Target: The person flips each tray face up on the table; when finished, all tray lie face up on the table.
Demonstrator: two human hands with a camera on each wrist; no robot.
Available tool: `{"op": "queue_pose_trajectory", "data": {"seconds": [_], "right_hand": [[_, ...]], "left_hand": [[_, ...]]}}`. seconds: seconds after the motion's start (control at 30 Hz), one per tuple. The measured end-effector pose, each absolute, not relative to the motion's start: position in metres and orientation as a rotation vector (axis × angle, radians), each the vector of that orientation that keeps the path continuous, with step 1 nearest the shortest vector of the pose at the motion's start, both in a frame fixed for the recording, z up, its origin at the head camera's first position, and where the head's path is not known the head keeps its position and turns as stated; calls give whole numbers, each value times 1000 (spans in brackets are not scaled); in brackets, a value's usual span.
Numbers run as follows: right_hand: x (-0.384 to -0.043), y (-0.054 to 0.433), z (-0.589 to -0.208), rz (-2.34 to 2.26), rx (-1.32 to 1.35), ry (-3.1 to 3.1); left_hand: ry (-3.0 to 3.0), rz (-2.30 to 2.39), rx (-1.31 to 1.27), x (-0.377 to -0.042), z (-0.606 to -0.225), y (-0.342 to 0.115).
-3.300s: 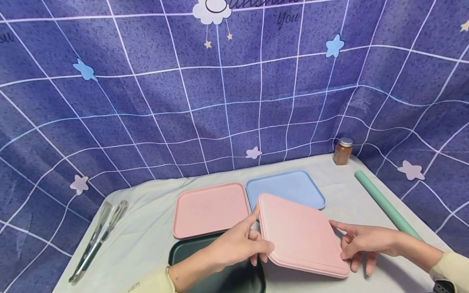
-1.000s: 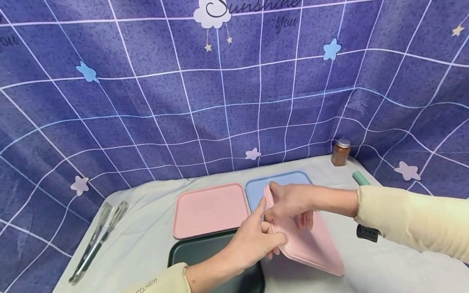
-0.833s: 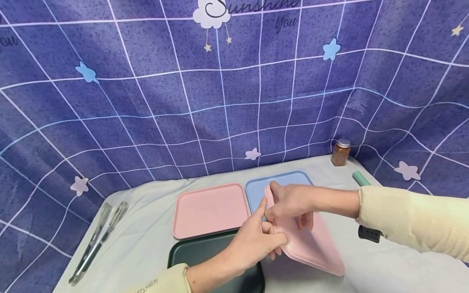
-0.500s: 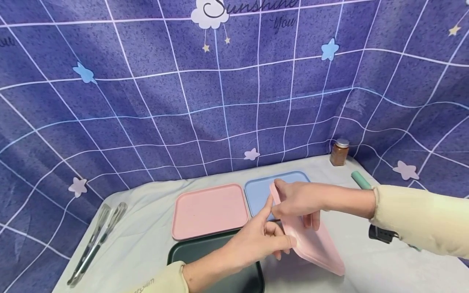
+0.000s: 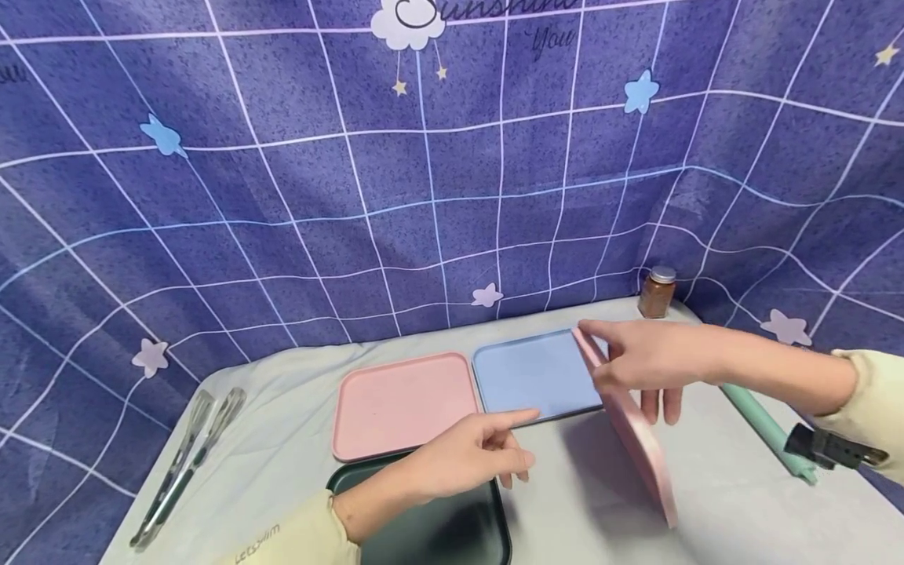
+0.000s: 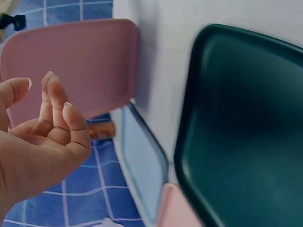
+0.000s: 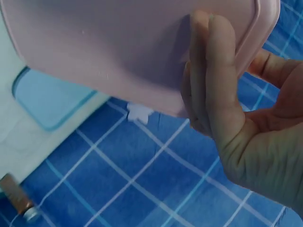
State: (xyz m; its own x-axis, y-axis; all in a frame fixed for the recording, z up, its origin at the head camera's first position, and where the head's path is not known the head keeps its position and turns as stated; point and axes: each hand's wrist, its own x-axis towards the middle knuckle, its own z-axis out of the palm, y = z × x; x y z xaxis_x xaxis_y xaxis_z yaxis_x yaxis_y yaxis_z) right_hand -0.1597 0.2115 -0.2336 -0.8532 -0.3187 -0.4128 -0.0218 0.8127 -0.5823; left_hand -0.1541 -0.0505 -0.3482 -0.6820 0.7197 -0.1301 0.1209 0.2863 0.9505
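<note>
My right hand [image 5: 653,357] grips a pink tray [image 5: 639,443] by its upper edge, fingers on one face and thumb on the other. The tray stands steeply on its side, seen almost edge-on from the head. In the right wrist view the fingers [image 7: 220,71] lie along its face. My left hand [image 5: 466,455] is apart from it, over the dark green tray [image 5: 459,526], index finger extended and the others loosely bent. Its palm faces the raised pink tray [image 6: 90,61] in the left wrist view. Behind lie a second pink tray [image 5: 406,404] and a blue tray [image 5: 533,373], both flat.
Metal tongs [image 5: 187,467] lie at the left of the white-covered table [image 5: 275,439]. A jar with a silver lid [image 5: 657,292] stands at the back right. A light green roll [image 5: 766,431] lies along the right side, partly behind my right arm. A patterned curtain [image 5: 438,173] hangs behind.
Both hands held the pink tray earlier. My left hand has let go and drawn back left; my right hand has carried the tray right and turned it more upright.
</note>
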Motion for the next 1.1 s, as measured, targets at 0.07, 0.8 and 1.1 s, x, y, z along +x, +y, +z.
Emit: {"op": "queue_pose_trajectory", "data": {"seconds": [0.07,0.8,1.1], "right_hand": [[-161,224,-231,-806,-248,2501],[-167,349,-266,-1467,-193,1953],[-167,359,-293,-1630,-334,1817]], "left_hand": [[2027,1402,723,-156,-355,-54],[2025,1415,463,-165,-392,-53],[2024,1496,379,-165,-404,-48]]}}
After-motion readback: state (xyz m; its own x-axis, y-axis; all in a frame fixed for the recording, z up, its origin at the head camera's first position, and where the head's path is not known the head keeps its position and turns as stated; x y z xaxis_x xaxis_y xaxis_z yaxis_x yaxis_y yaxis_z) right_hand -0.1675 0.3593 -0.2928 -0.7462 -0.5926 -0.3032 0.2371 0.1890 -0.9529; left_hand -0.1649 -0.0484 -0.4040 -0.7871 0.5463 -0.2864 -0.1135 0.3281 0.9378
